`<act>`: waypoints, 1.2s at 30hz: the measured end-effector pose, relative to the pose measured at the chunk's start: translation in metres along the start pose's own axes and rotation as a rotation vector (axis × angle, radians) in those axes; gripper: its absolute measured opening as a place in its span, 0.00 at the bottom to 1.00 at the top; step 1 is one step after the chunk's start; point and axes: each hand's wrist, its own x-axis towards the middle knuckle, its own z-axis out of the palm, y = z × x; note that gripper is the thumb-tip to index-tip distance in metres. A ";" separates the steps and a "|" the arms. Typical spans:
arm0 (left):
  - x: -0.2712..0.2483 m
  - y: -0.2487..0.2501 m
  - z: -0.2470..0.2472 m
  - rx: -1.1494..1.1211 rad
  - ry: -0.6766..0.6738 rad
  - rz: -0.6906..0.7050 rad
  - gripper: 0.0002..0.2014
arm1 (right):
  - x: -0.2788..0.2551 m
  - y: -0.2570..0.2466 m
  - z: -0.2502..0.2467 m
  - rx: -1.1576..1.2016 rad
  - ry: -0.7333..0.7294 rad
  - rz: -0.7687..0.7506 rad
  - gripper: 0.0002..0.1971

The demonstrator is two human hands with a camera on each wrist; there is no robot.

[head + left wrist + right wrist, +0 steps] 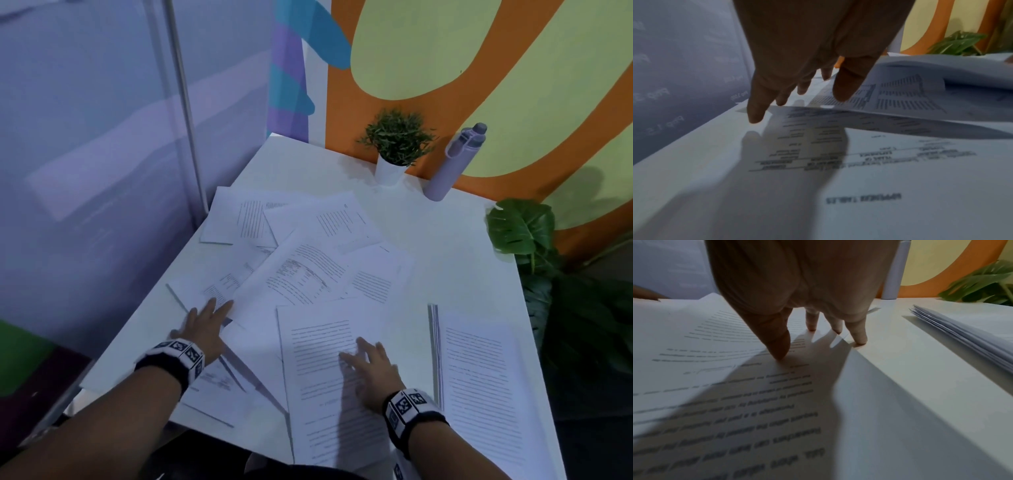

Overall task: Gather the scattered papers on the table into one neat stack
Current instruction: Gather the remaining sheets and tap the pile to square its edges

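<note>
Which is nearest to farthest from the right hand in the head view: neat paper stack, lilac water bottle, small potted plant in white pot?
From the right hand:
1. Neat paper stack, just to its right at the near table edge.
2. Lilac water bottle, far back by the wall.
3. Small potted plant in white pot, left of the bottle; too close to call against it.

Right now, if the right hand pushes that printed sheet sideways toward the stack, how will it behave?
Probably slides easily: the sheet lies flat on a smooth white table, under straight fingers of the right hand. Likely floppy: a neighbouring sheet already bows upward. It may jam against the stack edge.
</note>
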 end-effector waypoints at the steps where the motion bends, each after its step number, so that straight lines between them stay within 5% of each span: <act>1: 0.000 -0.006 -0.001 0.020 -0.020 0.005 0.37 | 0.000 -0.003 0.001 -0.009 0.017 -0.007 0.38; 7: -0.018 -0.021 0.015 0.193 -0.021 0.006 0.34 | 0.000 -0.010 0.003 0.141 0.221 0.275 0.42; 11: -0.040 -0.024 0.020 0.203 0.032 0.049 0.26 | -0.001 -0.009 0.011 0.236 0.210 0.378 0.45; 14: -0.036 -0.021 0.012 -0.028 0.066 0.019 0.18 | 0.001 -0.008 0.003 0.420 0.273 0.386 0.34; 17: -0.023 -0.009 0.006 -0.341 0.060 -0.018 0.28 | 0.002 -0.007 -0.013 0.455 0.412 0.326 0.07; 20: -0.012 0.006 -0.003 -0.582 0.126 -0.035 0.34 | 0.003 -0.003 -0.031 0.595 0.575 0.341 0.15; 23: -0.001 0.017 -0.012 -0.486 0.198 0.004 0.20 | 0.006 0.002 -0.047 0.872 0.679 0.393 0.19; 27: 0.002 0.023 -0.019 -0.604 0.329 0.075 0.12 | 0.015 -0.001 -0.051 1.249 0.617 0.371 0.14; 29: -0.005 0.026 -0.021 -0.767 0.332 0.066 0.12 | 0.029 -0.002 -0.039 1.361 0.537 0.368 0.20; 34: -0.027 0.029 -0.007 -0.993 0.211 0.077 0.08 | 0.037 -0.030 -0.040 1.531 0.417 0.287 0.24; 36: -0.033 0.031 0.003 -0.950 0.127 0.106 0.04 | 0.041 -0.031 -0.040 1.518 0.406 0.270 0.11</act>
